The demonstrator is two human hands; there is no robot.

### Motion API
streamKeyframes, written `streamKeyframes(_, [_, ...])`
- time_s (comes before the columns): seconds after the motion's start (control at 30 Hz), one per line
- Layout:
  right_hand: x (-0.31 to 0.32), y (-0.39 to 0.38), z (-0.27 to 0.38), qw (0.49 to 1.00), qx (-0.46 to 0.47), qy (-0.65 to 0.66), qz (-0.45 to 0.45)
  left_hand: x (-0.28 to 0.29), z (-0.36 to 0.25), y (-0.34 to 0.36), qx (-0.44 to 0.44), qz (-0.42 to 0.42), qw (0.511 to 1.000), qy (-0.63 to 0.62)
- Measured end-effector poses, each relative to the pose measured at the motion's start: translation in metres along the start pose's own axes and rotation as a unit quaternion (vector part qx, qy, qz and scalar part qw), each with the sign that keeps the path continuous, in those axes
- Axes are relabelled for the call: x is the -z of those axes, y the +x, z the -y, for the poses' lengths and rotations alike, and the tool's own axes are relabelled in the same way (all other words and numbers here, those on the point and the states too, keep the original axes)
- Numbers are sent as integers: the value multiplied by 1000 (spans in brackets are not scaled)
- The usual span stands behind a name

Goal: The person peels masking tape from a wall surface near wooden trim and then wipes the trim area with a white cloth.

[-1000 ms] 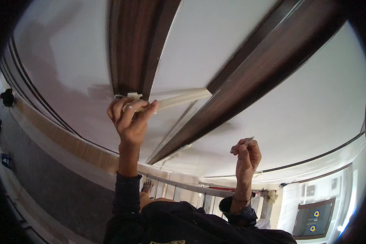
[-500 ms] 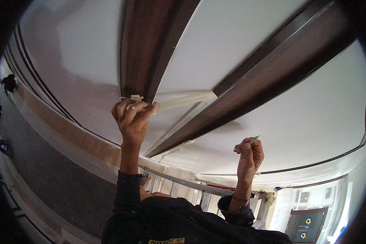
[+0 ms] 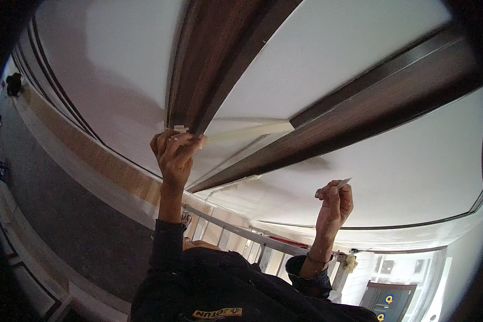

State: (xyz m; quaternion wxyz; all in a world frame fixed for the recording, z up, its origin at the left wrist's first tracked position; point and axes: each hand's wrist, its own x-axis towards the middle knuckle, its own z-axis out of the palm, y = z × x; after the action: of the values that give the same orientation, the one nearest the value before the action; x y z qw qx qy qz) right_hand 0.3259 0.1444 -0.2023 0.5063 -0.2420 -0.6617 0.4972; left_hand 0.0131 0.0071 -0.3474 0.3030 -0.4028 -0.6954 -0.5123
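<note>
A strip of pale masking tape runs along the white ceiling, its long axis nearly level in the picture, tilting slightly upward toward the person's right; its far end meets the diagonal dark wooden beam, its near end lies at the foot of the other dark beam; it looks cream-coloured, flat and narrow, a little paler at its edges. The left hand is raised, its fingers curled closed on the tape's near end; the right hand is held lower, well apart, fingers pinched shut on a small thin blade that points up and to the right.
</note>
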Motion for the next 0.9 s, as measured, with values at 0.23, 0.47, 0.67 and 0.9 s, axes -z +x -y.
streamKeyframes(0.23, [1,0,-3,1000,-5,-6,5,-1,8,-29,24,3,1000,0])
streamKeyframes(0.47, [-2,2,-5,1000,-19,-10,14,3,22,-60,39,24,999,6])
streamKeyframes(0.67, [-4,3,-5,1000,-9,-13,22,1,36,-82,47,29,998,31])
streamKeyframes(0.9, [-4,1,-8,999,-18,-25,9,1,45,-112,100,58,992,50])
